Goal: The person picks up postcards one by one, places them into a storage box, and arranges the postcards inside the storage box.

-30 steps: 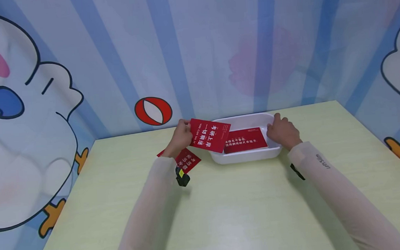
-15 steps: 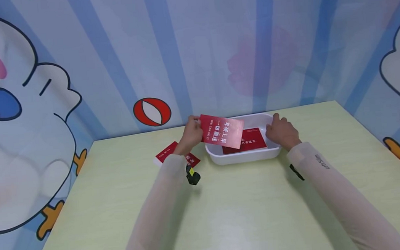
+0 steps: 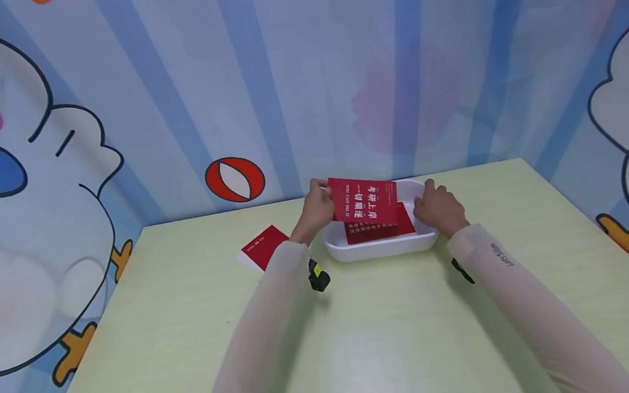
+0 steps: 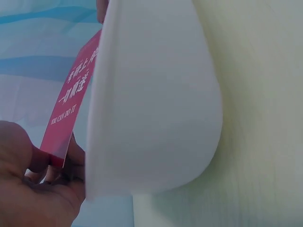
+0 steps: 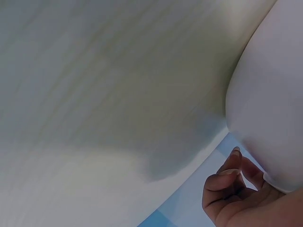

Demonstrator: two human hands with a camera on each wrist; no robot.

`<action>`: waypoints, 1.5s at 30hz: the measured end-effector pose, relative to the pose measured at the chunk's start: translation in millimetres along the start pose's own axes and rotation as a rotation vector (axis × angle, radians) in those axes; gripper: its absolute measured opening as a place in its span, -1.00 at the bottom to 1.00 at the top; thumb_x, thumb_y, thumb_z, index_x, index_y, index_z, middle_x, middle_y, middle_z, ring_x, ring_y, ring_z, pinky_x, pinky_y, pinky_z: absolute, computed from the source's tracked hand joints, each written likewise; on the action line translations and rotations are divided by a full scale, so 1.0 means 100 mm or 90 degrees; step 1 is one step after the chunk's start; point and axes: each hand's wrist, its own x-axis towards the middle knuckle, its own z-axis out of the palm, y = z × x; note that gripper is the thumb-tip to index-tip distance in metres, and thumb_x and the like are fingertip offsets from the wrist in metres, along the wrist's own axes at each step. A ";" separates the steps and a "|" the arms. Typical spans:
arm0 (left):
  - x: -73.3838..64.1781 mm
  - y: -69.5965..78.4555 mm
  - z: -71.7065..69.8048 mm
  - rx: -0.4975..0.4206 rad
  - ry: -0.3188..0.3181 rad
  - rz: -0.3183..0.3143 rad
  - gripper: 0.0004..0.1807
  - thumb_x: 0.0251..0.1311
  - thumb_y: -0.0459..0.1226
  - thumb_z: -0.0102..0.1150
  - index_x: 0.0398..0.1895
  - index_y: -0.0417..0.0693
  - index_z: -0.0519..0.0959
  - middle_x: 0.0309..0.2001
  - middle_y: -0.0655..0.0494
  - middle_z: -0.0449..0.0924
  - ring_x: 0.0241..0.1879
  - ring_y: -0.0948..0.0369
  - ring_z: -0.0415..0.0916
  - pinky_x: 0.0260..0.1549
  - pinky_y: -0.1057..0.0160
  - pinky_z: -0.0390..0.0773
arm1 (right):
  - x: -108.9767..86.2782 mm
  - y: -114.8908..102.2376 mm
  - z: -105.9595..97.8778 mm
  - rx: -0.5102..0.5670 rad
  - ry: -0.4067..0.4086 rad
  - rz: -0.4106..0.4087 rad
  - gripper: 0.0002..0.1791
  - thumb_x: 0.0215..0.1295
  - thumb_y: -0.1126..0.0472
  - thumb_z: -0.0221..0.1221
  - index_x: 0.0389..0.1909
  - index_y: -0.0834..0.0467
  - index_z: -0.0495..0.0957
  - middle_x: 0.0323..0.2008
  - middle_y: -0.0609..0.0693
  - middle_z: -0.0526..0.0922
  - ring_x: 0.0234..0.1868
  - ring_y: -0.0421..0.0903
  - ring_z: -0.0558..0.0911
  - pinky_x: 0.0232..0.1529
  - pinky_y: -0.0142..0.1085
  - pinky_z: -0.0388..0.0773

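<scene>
We log 1 red card (image 3: 263, 246) on the table (image 3: 398, 323), partly behind the left sleeve (image 3: 272, 304). The left hand (image 3: 317, 208) pinches 1 lettered card (image 3: 363, 201) edgewise above the white tray (image 3: 380, 252), likely leaving its face free; the right hand (image 3: 438, 208) grips the tray's right rim, presumably for steadiness. Inner cards (image 3: 386, 233): partly covered, count unclear.

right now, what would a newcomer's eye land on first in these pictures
Probably the lettered red card pinched in the left grip, above the white tray. Next, likely the red card inside the tray and another red card on the table left of it in the head view. Behind, a red-and-white oval stands out on the blue striped backdrop.
</scene>
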 end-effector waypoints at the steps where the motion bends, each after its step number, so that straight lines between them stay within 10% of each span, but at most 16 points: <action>1: 0.00 0.00 0.02 0.001 -0.002 -0.003 -0.62 0.53 -0.29 -0.28 0.34 -0.11 0.13 0.06 -0.17 0.53 -0.10 0.11 0.55 -0.14 0.23 0.60 | -0.01 -0.01 -0.01 0.000 0.000 -0.002 -0.29 0.43 0.07 0.00 0.42 0.36 0.01 0.15 0.40 0.39 0.13 0.32 0.51 0.13 0.25 0.53; 45: 0.02 -0.07 0.30 0.041 -0.022 0.036 -0.56 0.57 -0.21 -0.32 0.41 -0.12 0.07 0.21 -0.19 0.49 0.18 0.00 0.53 0.10 0.06 0.59 | 0.00 -0.01 0.01 -0.003 0.007 -0.001 -0.30 0.43 0.08 0.02 0.41 0.37 0.01 0.13 0.39 0.42 0.10 0.29 0.56 0.10 0.19 0.57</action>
